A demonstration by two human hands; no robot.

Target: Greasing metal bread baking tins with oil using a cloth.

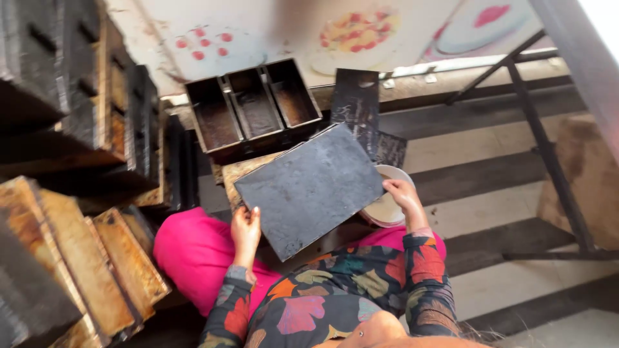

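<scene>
Floral-sleeved left hand and right hand gripped opposite edges of a dark flat rectangular metal tray at frame centre, above a white round bowl; three-compartment black baking tin sat behind.

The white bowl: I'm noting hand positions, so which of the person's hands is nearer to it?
Right. The right hand rests against the rim of the white bowl while gripping the flat dark tray. The left hand holds the tray's opposite edge, apart from the bowl.

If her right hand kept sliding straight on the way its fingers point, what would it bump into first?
The right hand points up-left along the edge of the dark flat tray it holds. Past that, likely the black metal sheet standing behind, though depth is unclear.
</scene>
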